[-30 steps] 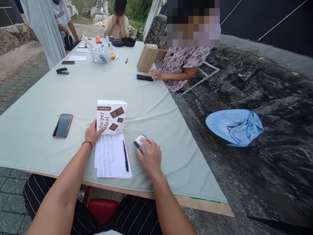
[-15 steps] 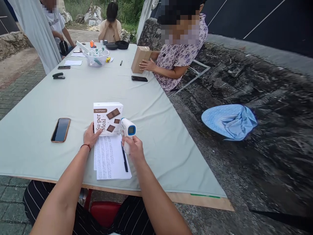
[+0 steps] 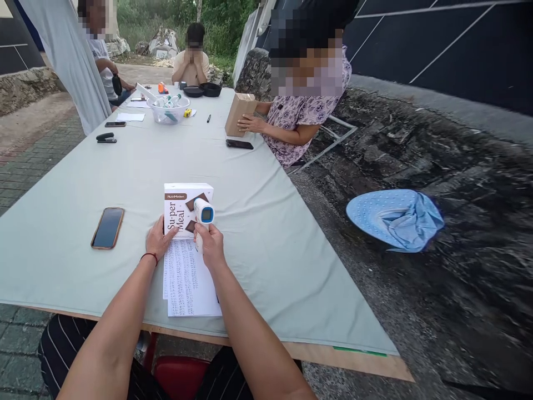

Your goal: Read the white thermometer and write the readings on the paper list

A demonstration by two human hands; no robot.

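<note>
A white box (image 3: pixel 177 206) printed "Su-per Meal" stands on the table, and my left hand (image 3: pixel 159 236) grips its lower left corner with the thumb across the front. My right hand (image 3: pixel 211 244) is closed around the handle of a white infrared thermometer (image 3: pixel 199 208). Its blue-rimmed screen faces me, and it covers part of the box's right side. Below the box lie sheets of handwritten paper (image 3: pixel 187 283). My right forearm hides nearly all of the pen on them.
A phone (image 3: pixel 107 228) lies left of the box. Farther off are a stapler (image 3: pixel 106 138), a clear basket (image 3: pixel 166 114) of bottles, black pans (image 3: pixel 210 90) and another phone (image 3: pixel 239 144). At the right edge a person holds a cardboard box (image 3: pixel 240 114). A blue hat (image 3: pixel 393 219) lies on the ground.
My right hand has moved the thermometer left, from beside the box to in front of its right part. The pen is now mostly covered. The camera view has shifted slightly.
</note>
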